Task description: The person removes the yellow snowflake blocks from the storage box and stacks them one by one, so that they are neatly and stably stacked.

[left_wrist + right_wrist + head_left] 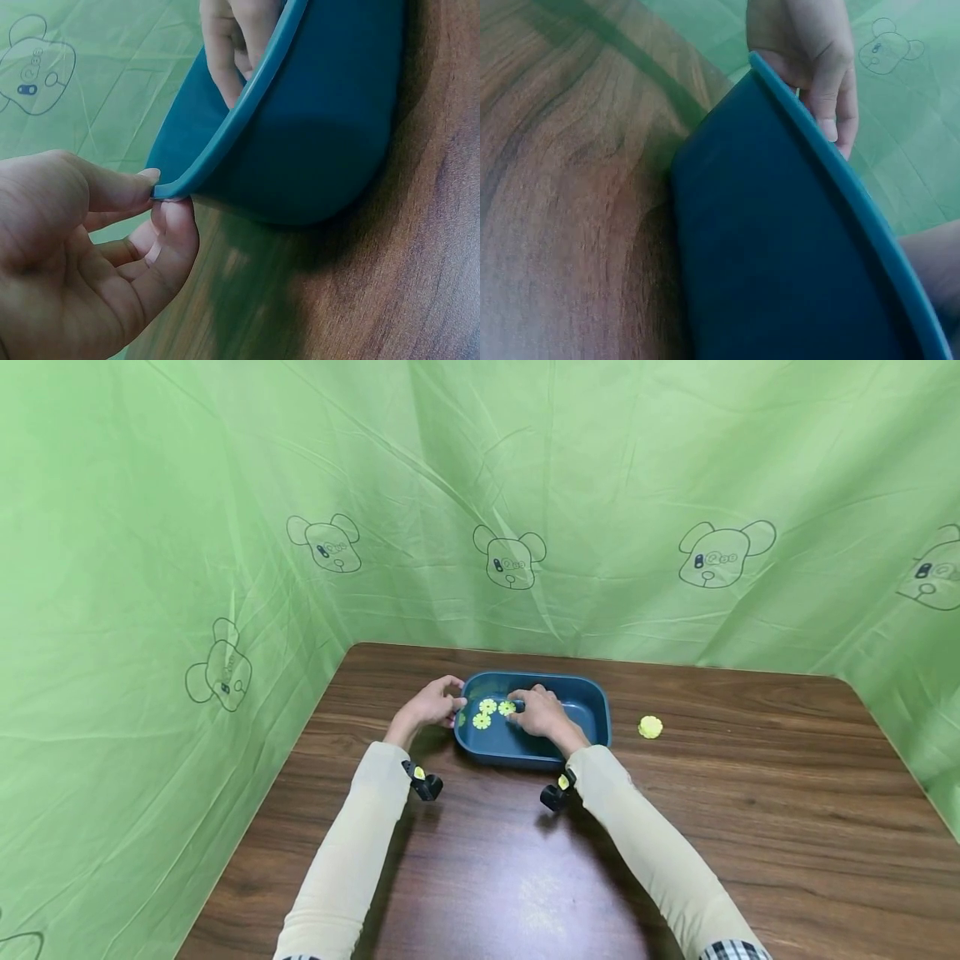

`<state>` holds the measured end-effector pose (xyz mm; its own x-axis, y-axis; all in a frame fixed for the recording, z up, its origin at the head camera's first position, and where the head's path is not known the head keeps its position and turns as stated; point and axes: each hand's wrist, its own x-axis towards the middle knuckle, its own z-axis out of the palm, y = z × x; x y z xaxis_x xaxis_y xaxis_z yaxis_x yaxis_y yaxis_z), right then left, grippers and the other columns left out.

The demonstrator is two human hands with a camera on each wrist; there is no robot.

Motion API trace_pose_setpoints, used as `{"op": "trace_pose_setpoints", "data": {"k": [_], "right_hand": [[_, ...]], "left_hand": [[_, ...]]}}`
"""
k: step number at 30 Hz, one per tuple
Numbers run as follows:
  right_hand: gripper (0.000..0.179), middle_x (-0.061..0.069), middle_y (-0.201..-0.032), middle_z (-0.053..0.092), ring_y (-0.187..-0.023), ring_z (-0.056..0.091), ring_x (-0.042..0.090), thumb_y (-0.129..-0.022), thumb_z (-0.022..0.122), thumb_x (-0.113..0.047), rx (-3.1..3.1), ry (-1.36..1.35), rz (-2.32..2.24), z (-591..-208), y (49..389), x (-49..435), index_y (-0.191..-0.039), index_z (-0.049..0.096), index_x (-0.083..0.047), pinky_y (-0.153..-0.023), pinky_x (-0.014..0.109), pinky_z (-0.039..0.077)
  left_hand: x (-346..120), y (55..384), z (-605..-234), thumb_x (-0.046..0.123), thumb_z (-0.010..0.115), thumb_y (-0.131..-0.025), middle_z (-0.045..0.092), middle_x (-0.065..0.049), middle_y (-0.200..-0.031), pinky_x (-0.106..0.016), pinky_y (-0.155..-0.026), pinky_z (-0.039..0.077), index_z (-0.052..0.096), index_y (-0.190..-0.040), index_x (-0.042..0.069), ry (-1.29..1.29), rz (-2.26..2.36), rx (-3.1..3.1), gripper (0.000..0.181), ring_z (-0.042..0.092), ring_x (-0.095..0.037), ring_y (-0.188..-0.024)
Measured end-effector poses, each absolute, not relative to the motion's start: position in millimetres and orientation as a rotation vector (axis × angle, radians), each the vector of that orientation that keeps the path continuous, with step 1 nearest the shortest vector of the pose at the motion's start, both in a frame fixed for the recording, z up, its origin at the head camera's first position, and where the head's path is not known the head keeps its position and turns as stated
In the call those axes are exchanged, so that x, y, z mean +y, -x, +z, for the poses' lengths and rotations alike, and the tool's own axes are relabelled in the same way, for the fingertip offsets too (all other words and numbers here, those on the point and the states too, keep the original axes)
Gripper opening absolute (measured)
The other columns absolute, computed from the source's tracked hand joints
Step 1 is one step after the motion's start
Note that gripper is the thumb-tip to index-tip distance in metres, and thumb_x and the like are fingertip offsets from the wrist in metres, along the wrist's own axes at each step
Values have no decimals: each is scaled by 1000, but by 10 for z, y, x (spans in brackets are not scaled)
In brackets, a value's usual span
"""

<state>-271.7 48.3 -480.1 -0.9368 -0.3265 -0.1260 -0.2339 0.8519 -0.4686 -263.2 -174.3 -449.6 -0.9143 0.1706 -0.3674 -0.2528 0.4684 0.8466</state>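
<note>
The yellow flower-shaped piece (pixel 507 707) lies inside the blue bin, just at the thumb and index finger of the right hand (pixel 542 712). We see these fingers set a narrow way apart around it; we cannot tell whether they grip it, for the bin wall hides the tips in both wrist views. We judge the piece light and thin, probably stiff, and best taken by its scalloped edge, between thumb and index finger; lying flat, it may slide on the smooth floor before it lifts.

Two like pieces, an upper one (pixel 487 706) and a lower one (pixel 482 721), lie close together to its left. We take the blue bin (pixel 510 741) to be moulded plastic, rather light, stiff in the wall and a little slick; its rolled rim offers the surest hold. There the left hand (pixel 432 702) pinches it, thumb above and fingers beneath the lip.

Outside, we note a pale yellow scalloped piece (pixel 650 727) resting on the bench (pixel 720 827), to the right of the bin. A green curtain (pixel 420 485) with printed bear heads hangs behind.
</note>
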Motion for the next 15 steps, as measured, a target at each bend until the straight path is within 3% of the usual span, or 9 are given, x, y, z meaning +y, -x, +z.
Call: {"op": "trace_pose_setpoints", "data": {"k": [7,15], "right_hand": [[47,16,-123,45,-105,41,32,-93,62,-33,2831,441,-516,-4803,2706,450,-138,52,-24,-89,45,41],[31,14,-120,48,-104,43,33,-88,70,-27,2861,454,-593,-4826,2651,466,-118,63,-18,-93,46,40]], "left_hand": [[-1738,2633,-4479,11,53,-98,47,-10,-85,-42,-77,56,44,-133,9,79,1429,2318,36,54,-18,-70],[-1728,2606,-4489,12,51,-99,50,-15,-94,-40,-77,57,44,-133,11,82,1416,2339,35,56,-23,-76]]}}
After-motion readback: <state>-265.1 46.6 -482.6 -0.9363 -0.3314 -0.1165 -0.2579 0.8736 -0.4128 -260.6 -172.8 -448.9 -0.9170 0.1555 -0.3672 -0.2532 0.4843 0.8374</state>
